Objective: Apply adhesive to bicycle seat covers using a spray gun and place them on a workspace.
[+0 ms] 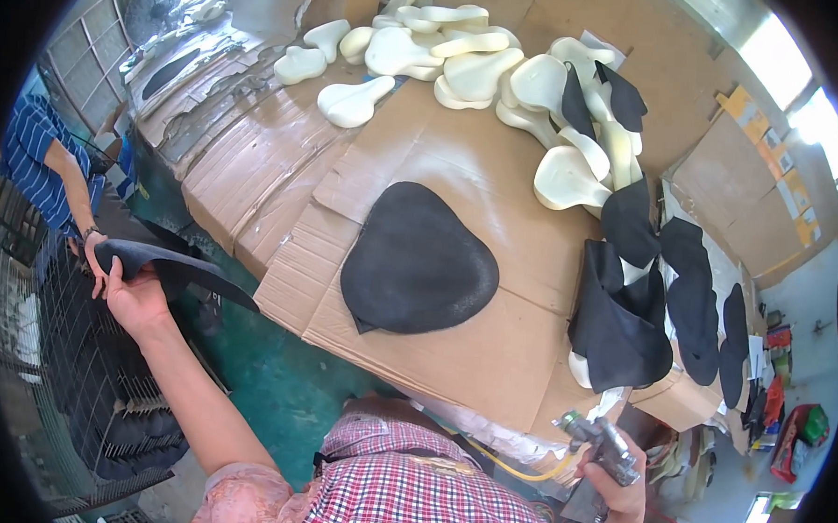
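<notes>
Shows a cardboard-covered table [527, 355] from above. Holds at left, beyond the table's near edge, a thin black sheet [185, 265] pinched in the closed thumb and fingers of the left hand [139, 298]. Includes at the sheet's far end a co-worker's hand [95, 259]; cannot tell whether touching. Holds at lower right, just off the table's front edge, a metal spray gun [609, 452] in the closed right hand [617, 487], near a yellow hose [522, 473]. Displays a rounded black panel [419, 261] flat on the cardboard, between and apart from both hands. Groups cream saddle-shaped pads [479, 72] along the back, with black covers [621, 336] draped at right. Carries orange-and-white patches [783, 165] like labels on upright cardboard at upper right, too small to read.
</notes>
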Demonstrator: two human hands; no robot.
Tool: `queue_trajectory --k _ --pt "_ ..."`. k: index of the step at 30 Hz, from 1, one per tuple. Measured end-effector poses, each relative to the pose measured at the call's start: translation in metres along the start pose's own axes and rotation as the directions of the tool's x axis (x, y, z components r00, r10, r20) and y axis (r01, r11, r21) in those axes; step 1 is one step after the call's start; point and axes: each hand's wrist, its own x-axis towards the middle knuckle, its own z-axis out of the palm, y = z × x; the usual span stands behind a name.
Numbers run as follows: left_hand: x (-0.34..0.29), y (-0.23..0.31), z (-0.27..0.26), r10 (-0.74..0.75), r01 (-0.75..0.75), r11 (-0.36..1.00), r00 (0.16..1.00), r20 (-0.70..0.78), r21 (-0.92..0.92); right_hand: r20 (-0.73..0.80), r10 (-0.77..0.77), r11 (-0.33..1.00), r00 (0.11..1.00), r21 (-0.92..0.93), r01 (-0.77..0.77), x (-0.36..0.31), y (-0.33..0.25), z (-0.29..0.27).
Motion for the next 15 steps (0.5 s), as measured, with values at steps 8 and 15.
queue_trajectory --k 8,15 --pt "0.0 0.001 -0.005 0.128 -0.129 0.977 0.992 0.016 0.17 0.048 -0.221 0.975 0.974 0.023 0.22 0.028 -0.017 0.026" --pt "0.003 0.011 -0.012 -0.024 0.025 0.998 1.0 -0.016 0.056 0.267 -0.038 0.96 0.963 -0.258 0.11 0.014 -0.003 -0.012"
